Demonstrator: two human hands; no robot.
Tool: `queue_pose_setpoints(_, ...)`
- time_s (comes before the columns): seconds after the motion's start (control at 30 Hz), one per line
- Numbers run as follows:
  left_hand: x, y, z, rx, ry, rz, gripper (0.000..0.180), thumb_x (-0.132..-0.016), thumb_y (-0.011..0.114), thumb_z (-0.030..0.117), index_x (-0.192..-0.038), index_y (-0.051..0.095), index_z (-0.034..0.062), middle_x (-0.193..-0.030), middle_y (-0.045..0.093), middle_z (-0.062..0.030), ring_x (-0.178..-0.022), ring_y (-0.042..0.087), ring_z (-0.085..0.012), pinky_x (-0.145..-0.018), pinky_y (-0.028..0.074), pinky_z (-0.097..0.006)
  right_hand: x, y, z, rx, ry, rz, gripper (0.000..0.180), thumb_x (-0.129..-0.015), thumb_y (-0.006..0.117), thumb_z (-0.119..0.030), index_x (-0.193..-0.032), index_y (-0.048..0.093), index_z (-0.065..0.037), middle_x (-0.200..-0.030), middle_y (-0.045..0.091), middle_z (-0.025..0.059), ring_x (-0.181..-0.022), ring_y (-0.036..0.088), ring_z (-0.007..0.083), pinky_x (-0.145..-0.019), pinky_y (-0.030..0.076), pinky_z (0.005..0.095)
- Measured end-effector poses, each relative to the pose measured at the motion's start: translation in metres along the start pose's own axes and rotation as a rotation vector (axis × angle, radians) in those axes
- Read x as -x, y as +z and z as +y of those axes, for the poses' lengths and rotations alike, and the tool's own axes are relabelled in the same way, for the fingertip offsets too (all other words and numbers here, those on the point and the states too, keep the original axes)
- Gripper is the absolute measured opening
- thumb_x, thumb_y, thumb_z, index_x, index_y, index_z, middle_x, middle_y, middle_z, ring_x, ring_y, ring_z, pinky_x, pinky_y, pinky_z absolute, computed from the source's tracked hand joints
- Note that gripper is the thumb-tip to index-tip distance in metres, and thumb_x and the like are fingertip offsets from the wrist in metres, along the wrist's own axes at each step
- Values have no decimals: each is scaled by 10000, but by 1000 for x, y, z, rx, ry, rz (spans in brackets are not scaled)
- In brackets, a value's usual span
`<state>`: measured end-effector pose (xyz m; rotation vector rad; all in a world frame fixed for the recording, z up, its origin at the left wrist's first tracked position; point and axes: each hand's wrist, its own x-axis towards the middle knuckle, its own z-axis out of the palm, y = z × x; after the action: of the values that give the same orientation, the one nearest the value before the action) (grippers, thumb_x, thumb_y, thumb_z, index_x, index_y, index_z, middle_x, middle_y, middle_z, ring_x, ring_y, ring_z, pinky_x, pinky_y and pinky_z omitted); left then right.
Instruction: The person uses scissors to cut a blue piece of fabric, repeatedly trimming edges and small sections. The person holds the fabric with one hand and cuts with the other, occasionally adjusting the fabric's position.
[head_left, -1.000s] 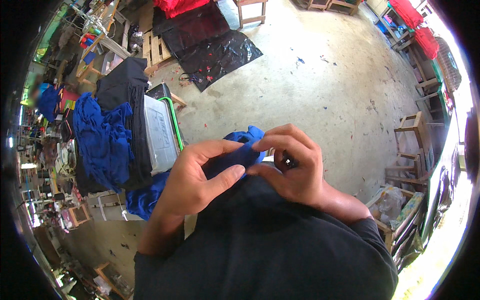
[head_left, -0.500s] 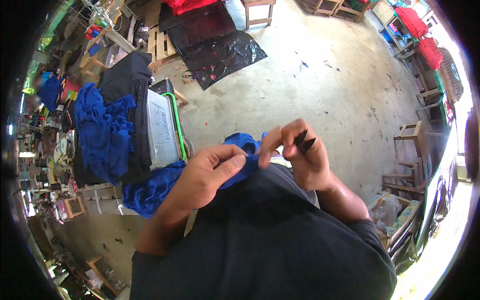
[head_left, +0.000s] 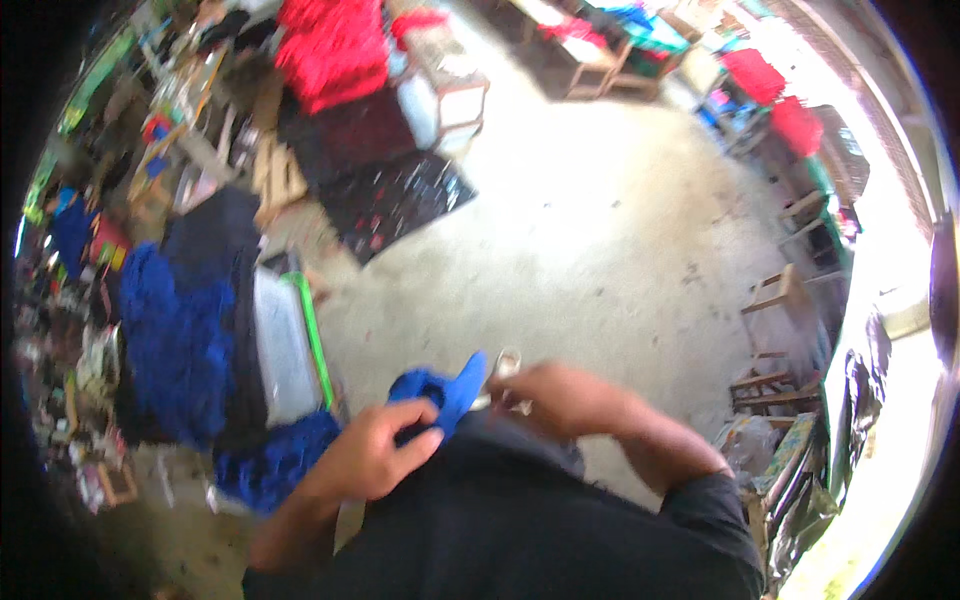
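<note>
A piece of blue cloth is pinched between the thumb and fingers of my left hand, its far end sticking up in a narrow point. My right hand is just right of the cloth, apart from it, with the fingers curled in. Motion blurs that hand, and whatever it holds cannot be made out. More blue cloth lies in a heap to the left of my left forearm.
On the left, a pile of blue cloth rests on black fabric beside a clear plastic box with a green edge. Black sheeting covers floor ahead, below stacked red cloth. Wooden stools stand at the right.
The whole view has shifted, so the surroundings sit lower and more red cloth shows at the top. My right hand has moved off the blue cloth; its dark pointed object no longer shows clearly.
</note>
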<state>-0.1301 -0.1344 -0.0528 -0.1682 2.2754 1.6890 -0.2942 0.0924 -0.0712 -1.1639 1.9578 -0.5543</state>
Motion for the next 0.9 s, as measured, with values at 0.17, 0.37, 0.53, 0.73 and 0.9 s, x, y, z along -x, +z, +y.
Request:
queue_pose_setpoints(0.17,-10,-11,15,69,-153,-164,181,-980,625,170,-1057,648,8,-908,668,-57,-863,588,-110,-778,474,-290,-1,-19,1,-561,-577,11,174,-957,682,-147,-980,729,19,-965,738,158,-832,701,236,-705,518,361)
queue_pose_setpoints(0.37,-9,8,-30,387,-91,-196,113,-1034,567,148,-1025,618,48,-853,555,33,-823,516,-64,-777,433,-237,-19,21,-14,-887,-489,-152,235,-997,650,-202,-970,709,23,-885,704,71,-822,632,154,-751,478,307)
queue_pose_setpoints(0.53,0,13,-15,398,-163,-95,124,-1015,570,138,-991,634,35,-854,569,29,-822,512,-70,-766,437,-246,-16,41,-11,-1082,-465,100,258,-1013,637,-223,-972,696,24,-908,693,52,-821,585,109,-736,455,281)
queue_pose_setpoints(0.73,10,16,-46,412,-198,-11,97,-947,599,96,-940,612,0,-830,610,-11,-791,514,-86,-741,442,-266,-12,46,0,-857,-389,251,148,-973,653,-130,-978,695,12,-933,698,101,-859,651,209,-757,491,336)
queue_pose_setpoints(0.9,13,4,-26,25,4,80,200,-927,652,141,-1017,667,-37,-901,694,-152,-865,669,-214,-797,518,-343,-26,41,-27,-187,-527,214,156,-826,701,-59,-969,676,-4,-914,655,178,-888,663,373,-766,530,451)
